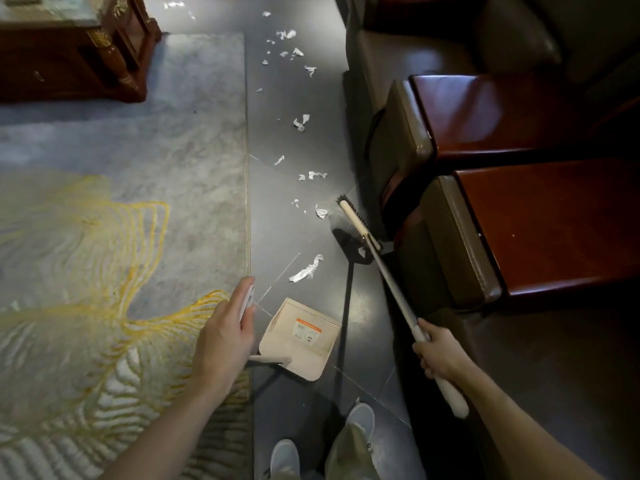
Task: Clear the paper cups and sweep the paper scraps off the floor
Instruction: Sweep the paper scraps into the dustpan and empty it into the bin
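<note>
White paper scraps [306, 270] lie scattered along the dark floor strip, from near the dustpan up to the far end [286, 34]. My right hand [437, 351] grips the white handle of a broom [356, 225], whose dark bristles rest on the floor against the sofa base, beside a crumpled scrap [321, 213]. My left hand [225, 336] holds the upright handle of a beige dustpan [300, 337], which sits on the floor just below the nearest scrap. No paper cups are in view.
A grey rug with gold line patterns [114, 220] borders the floor strip on the left. Dark sofa seats with red wooden armrests [540, 223] close the right side. A carved wooden table [72, 50] stands at the top left. My shoes [360, 419] are at the bottom.
</note>
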A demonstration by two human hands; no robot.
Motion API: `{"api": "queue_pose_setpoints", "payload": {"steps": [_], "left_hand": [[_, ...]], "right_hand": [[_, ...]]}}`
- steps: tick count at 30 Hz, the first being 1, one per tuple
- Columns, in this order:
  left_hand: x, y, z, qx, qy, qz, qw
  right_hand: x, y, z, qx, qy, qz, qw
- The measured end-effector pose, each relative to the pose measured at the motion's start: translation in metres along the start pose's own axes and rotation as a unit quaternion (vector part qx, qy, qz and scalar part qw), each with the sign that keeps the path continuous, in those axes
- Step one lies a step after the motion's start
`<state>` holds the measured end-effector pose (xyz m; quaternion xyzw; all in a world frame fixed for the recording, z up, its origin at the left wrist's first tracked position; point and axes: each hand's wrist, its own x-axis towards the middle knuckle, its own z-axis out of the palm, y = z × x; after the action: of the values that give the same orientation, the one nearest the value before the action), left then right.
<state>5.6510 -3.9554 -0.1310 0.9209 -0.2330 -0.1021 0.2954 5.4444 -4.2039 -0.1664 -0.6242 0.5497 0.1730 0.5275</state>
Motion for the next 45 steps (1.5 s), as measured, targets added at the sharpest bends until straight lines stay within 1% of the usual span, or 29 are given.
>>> {"api": "queue_pose_setpoints", "payload": {"steps": [3, 7, 13, 16, 21, 24, 27, 30, 33, 36, 39, 45], "left_hand": [[0.011, 0.005, 0.004, 0.0, 0.008, -0.013, 1.0], [0.036, 0.016, 0.013, -0.009, 0.007, -0.044, 0.999], [0.059, 0.033, 0.022, -0.032, 0.016, -0.084, 0.996], [0.064, 0.039, 0.024, -0.042, 0.022, -0.092, 0.995], [0.065, 0.036, 0.022, -0.027, 0.014, -0.102, 0.994], [0.066, 0.035, 0.019, -0.029, 0.017, -0.1, 0.994], [0.067, 0.038, 0.02, -0.042, 0.016, -0.103, 0.994], [0.077, 0.041, 0.02, -0.051, 0.021, -0.107, 0.993], [0.101, 0.052, 0.023, -0.056, 0.027, -0.093, 0.994], [0.137, 0.06, 0.026, -0.069, 0.039, -0.094, 0.992], [0.186, 0.062, 0.026, -0.073, 0.042, -0.106, 0.991], [0.275, 0.079, 0.041, -0.095, 0.063, -0.153, 0.982]], "right_hand": [[0.025, -0.038, -0.015, 0.004, -0.025, 0.015, 1.0], [0.046, -0.074, -0.015, 0.074, -0.079, 0.052, 0.993], [0.028, -0.092, 0.024, -0.025, -0.15, 0.019, 0.988], [0.012, -0.102, 0.023, -0.091, -0.194, 0.027, 0.976], [-0.023, -0.128, -0.008, -0.092, -0.239, 0.06, 0.965], [-0.052, -0.133, -0.028, -0.055, -0.265, 0.075, 0.96], [-0.068, -0.137, -0.04, -0.097, -0.246, 0.032, 0.964], [-0.064, -0.151, -0.047, -0.147, -0.198, -0.016, 0.969], [-0.036, -0.172, -0.045, -0.176, -0.143, -0.06, 0.972], [0.011, -0.201, -0.038, -0.235, -0.079, -0.103, 0.963], [0.059, -0.237, -0.035, -0.263, -0.046, -0.112, 0.957], [0.159, -0.321, -0.044, -0.327, -0.02, -0.097, 0.94]]}}
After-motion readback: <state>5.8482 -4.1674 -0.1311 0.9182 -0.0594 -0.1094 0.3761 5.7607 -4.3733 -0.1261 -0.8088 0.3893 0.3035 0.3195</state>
